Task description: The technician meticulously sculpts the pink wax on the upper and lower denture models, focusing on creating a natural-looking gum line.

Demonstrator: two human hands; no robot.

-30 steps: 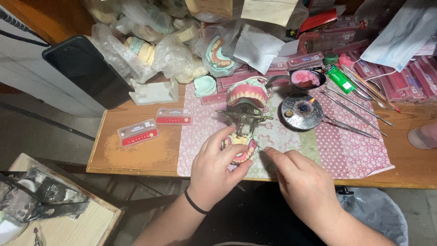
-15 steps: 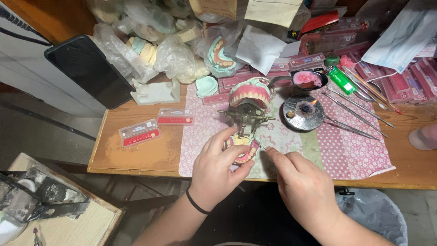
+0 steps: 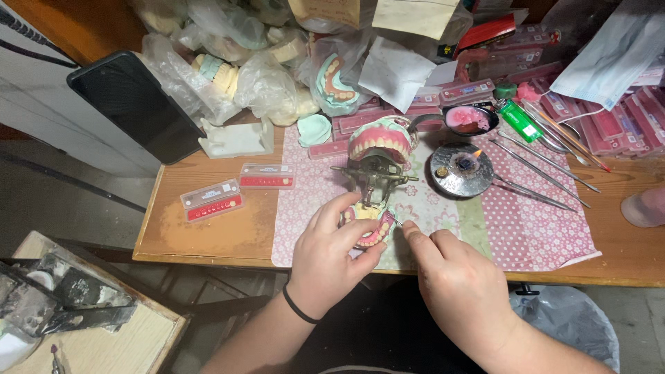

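The left hand (image 3: 331,253) is closed around the lower denture model (image 3: 367,225), with the fingers curled over its left side and the thumb below its front edge. This model has pink gum and pale teeth, and it sits at the bottom of a metal articulator (image 3: 375,179) that stands just beyond the left hand. The upper denture model (image 3: 379,140) is tilted back at the top of the articulator, further away from the hand.

The right hand (image 3: 454,277) pinches a thin metal tool (image 3: 396,221) between the fingertips, and the tip of the tool touches the right side of the lower denture model. How much of the tool is inside the hand I cannot tell.

Beyond the right hand stands a small round metal burner (image 3: 460,169) with a little flame. To the right of it lie several long metal instruments (image 3: 537,163) on the pink flowered cloth (image 3: 533,221). To the left of the left hand, two flat boxes of small teeth (image 3: 211,199) lie on the wooden table (image 3: 208,235). Far beyond, a black phone (image 3: 135,104) leans near plastic bags.
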